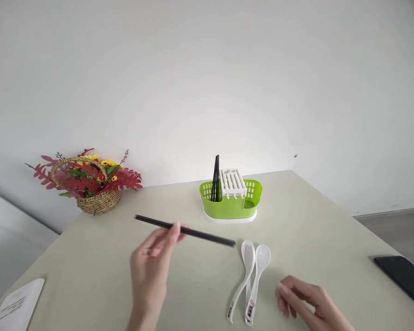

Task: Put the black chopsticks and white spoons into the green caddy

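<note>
Black chopsticks (203, 235) are pinched between the thumb and fingers of my left hand (155, 262), held nearly level above the table, their right end dipping slightly. They lie so close together that I cannot tell how many there are. My right hand (307, 301) hovers at the lower right with its fingers curled in and nothing visible in them. White spoons (262, 259) lie overlapping between the two hands, bowls pointing away from me. Behind them stands a green cutlery basket (227, 210) with a white slatted top (233, 183). Several black chopsticks (215, 179) stand upright in its left compartment.
A wicker basket (98, 202) of red and yellow artificial flowers stands at the back left. At the right edge lies a black phone (403, 278). A white printed object (19, 305) lies at the front left. The pale wall (207, 92) rises behind the table.
</note>
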The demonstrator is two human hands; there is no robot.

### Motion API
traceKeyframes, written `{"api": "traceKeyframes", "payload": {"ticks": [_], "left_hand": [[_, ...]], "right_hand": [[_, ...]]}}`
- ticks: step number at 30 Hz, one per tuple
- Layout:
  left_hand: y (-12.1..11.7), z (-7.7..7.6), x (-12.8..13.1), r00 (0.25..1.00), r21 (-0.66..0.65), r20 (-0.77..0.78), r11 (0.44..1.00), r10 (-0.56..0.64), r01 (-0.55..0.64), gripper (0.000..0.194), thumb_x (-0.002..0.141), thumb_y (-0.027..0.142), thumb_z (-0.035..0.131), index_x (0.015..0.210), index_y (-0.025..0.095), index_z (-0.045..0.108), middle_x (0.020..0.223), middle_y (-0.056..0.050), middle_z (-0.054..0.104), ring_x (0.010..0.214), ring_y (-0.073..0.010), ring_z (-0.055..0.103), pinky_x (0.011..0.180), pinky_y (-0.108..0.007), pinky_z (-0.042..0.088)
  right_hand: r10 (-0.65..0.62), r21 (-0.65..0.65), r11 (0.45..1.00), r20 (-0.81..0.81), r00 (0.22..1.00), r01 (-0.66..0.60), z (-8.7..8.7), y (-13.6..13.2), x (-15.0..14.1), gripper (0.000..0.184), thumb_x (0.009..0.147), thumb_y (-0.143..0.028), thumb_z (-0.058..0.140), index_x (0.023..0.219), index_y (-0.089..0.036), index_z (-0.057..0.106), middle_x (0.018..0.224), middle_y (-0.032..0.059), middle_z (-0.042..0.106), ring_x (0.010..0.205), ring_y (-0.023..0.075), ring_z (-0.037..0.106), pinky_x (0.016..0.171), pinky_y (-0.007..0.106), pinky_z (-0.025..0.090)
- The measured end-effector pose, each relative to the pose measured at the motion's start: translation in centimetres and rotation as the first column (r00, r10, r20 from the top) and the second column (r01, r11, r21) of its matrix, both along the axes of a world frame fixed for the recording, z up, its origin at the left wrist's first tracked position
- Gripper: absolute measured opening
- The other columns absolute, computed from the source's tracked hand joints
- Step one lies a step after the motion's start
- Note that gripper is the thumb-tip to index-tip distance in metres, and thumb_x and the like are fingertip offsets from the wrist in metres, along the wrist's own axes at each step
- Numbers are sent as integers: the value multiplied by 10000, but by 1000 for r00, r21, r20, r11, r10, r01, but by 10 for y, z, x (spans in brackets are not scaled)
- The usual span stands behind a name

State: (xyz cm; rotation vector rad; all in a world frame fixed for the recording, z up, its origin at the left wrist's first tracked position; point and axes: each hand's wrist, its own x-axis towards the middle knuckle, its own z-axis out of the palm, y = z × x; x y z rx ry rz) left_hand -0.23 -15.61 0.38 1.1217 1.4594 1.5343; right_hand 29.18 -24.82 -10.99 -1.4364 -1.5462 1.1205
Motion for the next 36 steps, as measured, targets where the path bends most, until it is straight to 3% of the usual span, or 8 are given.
{"api": "traceKeyframes", "payload": {"ticks": [2,4,8,10,14,20,27,36], "left_hand": [[12,24,-3,986,171,-94,978,138,-120,344,746,486,856,920,195,796,1007,-75,816,918,-242,779,895,-305,632],[26,48,-1,961,342,-170,928,217,-149,315,774,471,838,912,193,787,980,-64,818,891,-232,784,902,-324,635],[67,72,15,925,496,-353,866,141,58,287,841,443,782,940,173,776,960,-55,816,895,-215,785,913,-330,633],[93,70,23,892,467,-451,863,45,193,284,863,435,759,955,167,774,963,-60,817,889,-216,785,891,-324,636],[144,52,39,754,275,-640,873,-147,403,272,881,445,726,888,176,766,935,-64,819,872,-229,786,859,-316,629],[196,29,55,559,51,-795,891,-238,451,260,857,473,739,830,215,765,916,-74,820,919,-269,783,865,-353,600],[232,13,51,553,-30,-774,891,-308,453,381,807,586,746,833,207,780,888,-92,818,862,-261,783,798,-337,598],[237,4,56,541,-5,-800,906,-258,424,339,803,579,740,854,248,795,935,-51,814,859,-244,733,804,-336,541]], "right_hand": [[-126,7,992,-46,991,126,-11,2,16,554,1005,-642,431,715,-219,639,687,33,635,656,172,581,662,250,492],[-257,-4,966,-59,965,257,-24,4,31,530,992,-652,454,737,-226,639,671,20,616,634,171,560,648,254,482],[-396,-24,918,-55,917,395,-45,8,49,523,978,-677,453,768,-234,635,677,18,624,605,176,567,644,263,491],[-380,-19,925,-48,924,379,-49,9,47,539,973,-691,441,769,-232,634,673,21,627,604,179,570,638,265,494],[-337,-9,941,73,939,338,-47,10,35,562,946,-723,455,749,-226,631,629,7,612,575,164,550,574,242,461],[-336,10,941,151,930,338,-46,12,30,537,960,-695,442,778,-229,639,633,-5,612,582,154,554,579,224,450],[-322,0,945,159,933,326,-48,14,32,542,968,-690,431,763,-229,630,644,-1,610,593,155,551,575,219,443],[-342,6,939,141,929,345,-43,13,30,539,960,-701,440,765,-234,627,638,-2,606,586,158,550,577,220,452]]}}
